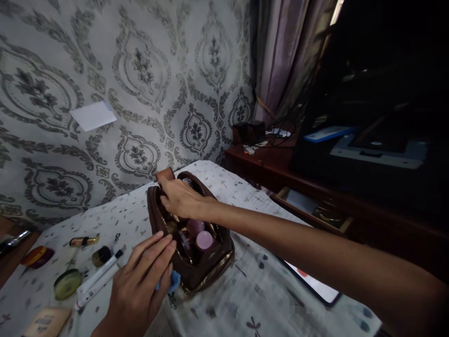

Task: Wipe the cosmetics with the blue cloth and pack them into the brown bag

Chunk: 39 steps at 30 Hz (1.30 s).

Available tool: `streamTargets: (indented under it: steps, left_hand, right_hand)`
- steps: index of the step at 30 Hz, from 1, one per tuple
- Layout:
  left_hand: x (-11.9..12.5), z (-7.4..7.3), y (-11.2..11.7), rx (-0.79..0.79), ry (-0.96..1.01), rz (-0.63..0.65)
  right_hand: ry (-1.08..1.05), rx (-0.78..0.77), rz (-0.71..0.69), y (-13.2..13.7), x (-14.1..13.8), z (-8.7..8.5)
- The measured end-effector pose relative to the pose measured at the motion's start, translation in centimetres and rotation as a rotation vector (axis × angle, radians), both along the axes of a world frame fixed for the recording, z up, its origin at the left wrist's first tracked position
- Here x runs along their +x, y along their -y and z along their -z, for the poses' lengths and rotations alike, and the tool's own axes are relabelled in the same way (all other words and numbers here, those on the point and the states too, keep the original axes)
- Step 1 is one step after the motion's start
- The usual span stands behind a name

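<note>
A dark brown zip bag lies unzipped on the patterned sheet, its long opening facing up. Inside are a jar with a pink lid and other small items, partly in shadow. My right hand reaches across into the bag's far end, fingers curled down; whatever is in them is hidden. Just beyond those fingers shows a brown-orange piece, whose kind I cannot make out. My left hand lies against the bag's near left side with fingers stretched out. A fluffy blue thing shows beside its thumb.
To the left lie a gold-and-black tube, a dark-lidded jar, a round green container, a white pen-like stick, a beige packet and a red-yellow jar. A tablet-like device lies under my right forearm. An open drawer juts out at right.
</note>
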<state>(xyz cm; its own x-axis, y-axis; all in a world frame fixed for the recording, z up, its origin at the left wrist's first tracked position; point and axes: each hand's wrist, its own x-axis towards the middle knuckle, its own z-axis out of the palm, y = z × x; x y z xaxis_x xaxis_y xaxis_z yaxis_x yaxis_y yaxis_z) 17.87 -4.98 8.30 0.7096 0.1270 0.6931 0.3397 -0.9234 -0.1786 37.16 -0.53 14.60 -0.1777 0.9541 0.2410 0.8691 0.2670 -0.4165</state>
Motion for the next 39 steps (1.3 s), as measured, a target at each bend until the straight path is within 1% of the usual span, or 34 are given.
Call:
streamTargets:
  steps: [4,9,14,16,18,20,24,28,32,35,39]
  left_hand:
    - [0.1,0.0,-0.1,0.047,-0.003,-0.002]
    - [0.3,0.0,-0.1,0.055,0.031,0.002]
    - [0.2,0.3,0.1,0.056,0.031,-0.008]
    - [0.2,0.4,0.1,0.067,0.025,-0.014]
    - [0.3,0.4,0.1,0.073,0.011,-0.015]
    - [0.4,0.5,0.0,0.072,-0.003,-0.014]
    - [0.3,0.6,0.0,0.043,-0.029,-0.028]
    - [-0.2,0.7,0.1,0.015,-0.038,-0.024]
    - [-0.4,0.6,0.1,0.007,-0.043,-0.019]
    - [-0.4,0.5,0.1,0.008,-0.040,-0.019]
    - [-0.3,0.6,0.2,-0.001,-0.029,-0.016]
  right_hand:
    - [-0.029,0.087,0.026,0.7,1.1,-0.1]
    - [-0.149,0.155,0.042,1.5,2.6,-0.3]
    - [-0.185,0.165,0.069,2.9,2.9,-0.1]
    - [-0.204,0.178,0.052,3.1,2.7,0.1]
    - [-0.201,0.184,0.016,3.0,2.4,0.3]
    - [-0.175,0.156,-0.001,2.5,2.0,0.5]
    - [-0.116,0.071,0.050,1.4,1.2,0.6]
    - [-0.053,0.105,0.036,0.8,0.9,1.0]
    - [-0.040,0.117,0.019,0.3,1.2,1.5]
    - [-0.026,0.096,0.026,0.3,1.2,1.5]
    - [-0.014,0.078,0.045,1.0,1.0,1.2]
